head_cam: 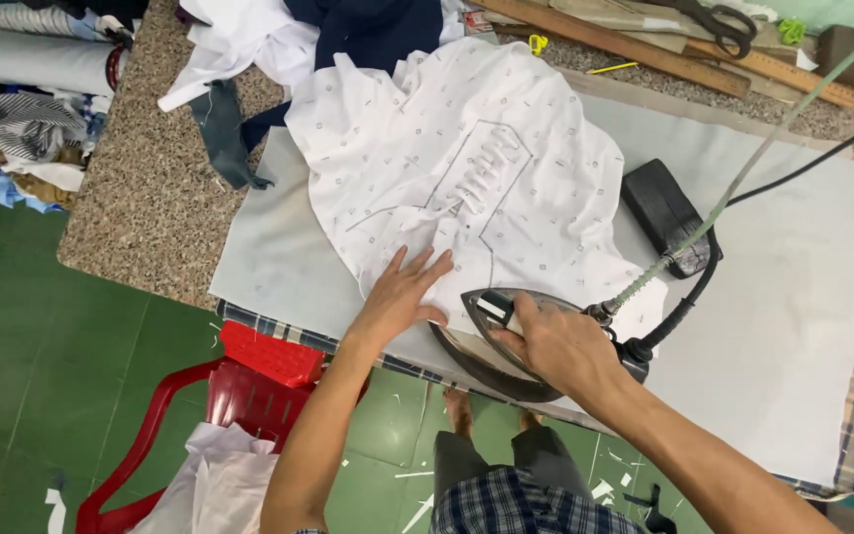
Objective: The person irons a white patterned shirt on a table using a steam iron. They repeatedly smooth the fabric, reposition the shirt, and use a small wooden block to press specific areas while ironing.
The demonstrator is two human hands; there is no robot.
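Note:
A white patterned shirt (pixel 467 168) lies spread on the grey ironing pad (pixel 793 297), with a stitched pocket outline near its middle. My left hand (pixel 402 295) presses flat on the shirt's near edge, fingers apart. My right hand (pixel 555 341) grips the handle of a steam iron (pixel 491 316), whose metal soleplate rests at the shirt's near hem, tip pointing left toward my left hand. A hose and a black cord run from the iron's back end up to the right.
A black iron rest (pixel 666 216) sits to the right of the shirt. Wooden rulers (pixel 635 44) and scissors (pixel 719 22) lie at the back. Dark and white cloth (pixel 348 30) is piled at the back left. A red plastic chair (pixel 239 391) holding white fabric stands below the table.

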